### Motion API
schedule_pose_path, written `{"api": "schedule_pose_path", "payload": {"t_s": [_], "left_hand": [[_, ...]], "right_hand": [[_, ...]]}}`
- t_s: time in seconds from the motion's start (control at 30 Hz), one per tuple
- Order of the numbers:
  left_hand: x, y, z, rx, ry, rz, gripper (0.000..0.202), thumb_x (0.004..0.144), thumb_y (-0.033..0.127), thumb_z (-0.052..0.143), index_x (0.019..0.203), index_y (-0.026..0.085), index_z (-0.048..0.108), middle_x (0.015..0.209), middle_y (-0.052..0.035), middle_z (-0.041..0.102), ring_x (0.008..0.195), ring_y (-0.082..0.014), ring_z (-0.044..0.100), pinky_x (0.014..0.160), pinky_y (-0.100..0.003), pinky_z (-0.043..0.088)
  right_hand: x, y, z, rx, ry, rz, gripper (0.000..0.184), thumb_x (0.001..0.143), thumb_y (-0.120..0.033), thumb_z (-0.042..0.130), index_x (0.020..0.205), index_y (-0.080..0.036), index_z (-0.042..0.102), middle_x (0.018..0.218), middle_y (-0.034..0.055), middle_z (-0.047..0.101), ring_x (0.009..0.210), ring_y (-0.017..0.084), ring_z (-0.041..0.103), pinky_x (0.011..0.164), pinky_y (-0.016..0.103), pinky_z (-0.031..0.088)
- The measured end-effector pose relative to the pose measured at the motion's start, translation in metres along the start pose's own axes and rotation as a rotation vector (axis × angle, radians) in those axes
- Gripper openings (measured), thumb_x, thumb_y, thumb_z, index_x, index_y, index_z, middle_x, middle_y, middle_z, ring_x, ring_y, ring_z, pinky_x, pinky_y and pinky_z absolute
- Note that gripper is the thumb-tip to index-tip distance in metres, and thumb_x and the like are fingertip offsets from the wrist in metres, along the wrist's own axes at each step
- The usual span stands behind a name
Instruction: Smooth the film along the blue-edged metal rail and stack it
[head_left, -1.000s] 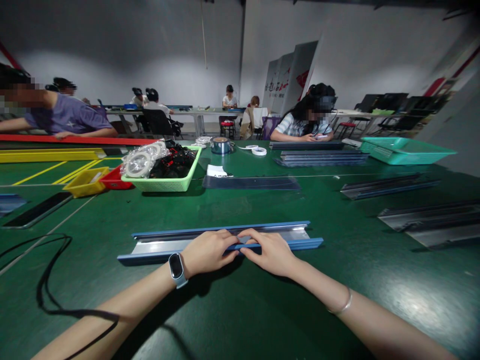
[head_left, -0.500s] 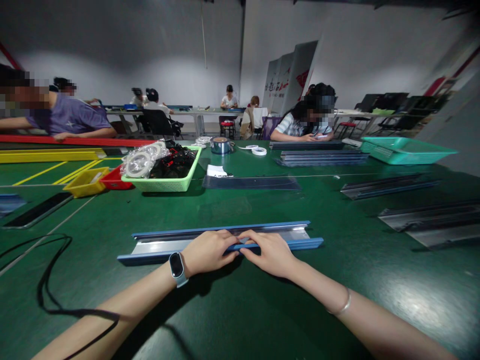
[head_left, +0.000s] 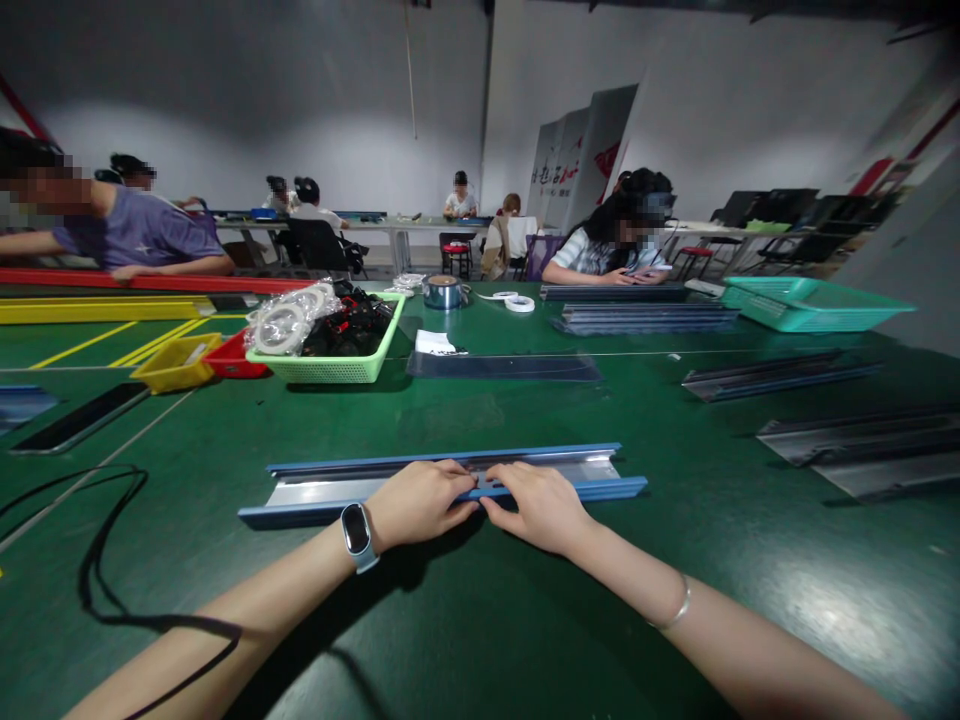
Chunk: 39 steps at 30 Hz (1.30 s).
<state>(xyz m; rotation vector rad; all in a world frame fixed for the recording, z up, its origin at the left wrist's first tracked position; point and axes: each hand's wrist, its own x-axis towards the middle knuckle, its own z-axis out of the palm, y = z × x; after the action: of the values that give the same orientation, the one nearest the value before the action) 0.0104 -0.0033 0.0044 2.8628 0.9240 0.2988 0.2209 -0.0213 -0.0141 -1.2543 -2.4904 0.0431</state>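
Note:
A long metal channel profile with blue edges lies crosswise on the green table in front of me. My left hand grips its near blue edge around the middle, thumb on the near side and fingers over the top. Close beside it, my right hand pinches the same edge in the same way, its fingertips reaching inside the channel. The two thumbs almost meet. Whether a small part sits under the fingertips cannot be made out. A wristband with a dark screen is on my left wrist.
Beyond the profile lie a dark flat strip and a green basket of black parts and bagged rings. More profiles rest at right, near a turquoise tray. A black cable crosses my left forearm. Co-workers sit at the tables.
My right hand's fingers have shifted slightly right, widening the gap to the left hand's fingers. Both hands stay on the profile's near edge, and the profile lies nearly where it was.

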Motion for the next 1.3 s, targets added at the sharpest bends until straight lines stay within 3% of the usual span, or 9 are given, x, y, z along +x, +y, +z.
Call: {"api": "schedule_pose_path", "payload": {"t_s": [0.27, 0.53, 0.77, 1.3], "left_hand": [[-0.002, -0.005, -0.004, 0.025, -0.049, 0.024, 0.029, 0.092, 0.035, 0.042, 0.109, 0.018, 0.058, 0.106, -0.0088, 0.063, 0.101, -0.0198, 0.06, 0.09, -0.031, 0.046], [-0.003, 0.006, -0.007, 0.074, -0.057, -0.053, 0.02, 0.087, 0.03, 0.047, 0.088, 0.015, 0.06, 0.085, -0.0068, 0.064, 0.081, -0.0194, 0.063, 0.078, -0.03, 0.049], [0.005, 0.013, 0.005, -0.004, 0.007, 0.029, 0.023, 0.086, 0.023, 0.048, 0.108, 0.016, 0.052, 0.106, -0.0083, 0.061, 0.101, -0.02, 0.058, 0.091, -0.032, 0.046], [0.003, 0.008, 0.007, -0.037, 0.024, 0.031, 0.02, 0.088, 0.026, 0.047, 0.105, 0.017, 0.052, 0.108, -0.0091, 0.062, 0.102, -0.0209, 0.059, 0.09, -0.034, 0.047]], "right_hand": [[-0.002, -0.002, -0.01, -0.063, -0.02, -0.049, 0.03, 0.091, -0.041, 0.044, 0.106, -0.017, 0.056, 0.089, 0.0073, 0.066, 0.087, 0.021, 0.061, 0.075, 0.031, 0.044], [0.0, -0.002, -0.007, -0.146, -0.07, -0.059, 0.03, 0.087, -0.047, 0.05, 0.094, -0.018, 0.056, 0.08, 0.0052, 0.065, 0.078, 0.022, 0.061, 0.067, 0.031, 0.042], [0.001, 0.004, 0.0, -0.179, -0.079, -0.087, 0.027, 0.082, -0.044, 0.058, 0.092, -0.019, 0.056, 0.082, 0.0031, 0.064, 0.079, 0.021, 0.061, 0.065, 0.03, 0.041], [0.001, 0.006, 0.001, -0.184, -0.065, -0.105, 0.033, 0.084, -0.049, 0.054, 0.091, -0.017, 0.057, 0.081, 0.005, 0.065, 0.078, 0.02, 0.062, 0.064, 0.029, 0.042]]}}
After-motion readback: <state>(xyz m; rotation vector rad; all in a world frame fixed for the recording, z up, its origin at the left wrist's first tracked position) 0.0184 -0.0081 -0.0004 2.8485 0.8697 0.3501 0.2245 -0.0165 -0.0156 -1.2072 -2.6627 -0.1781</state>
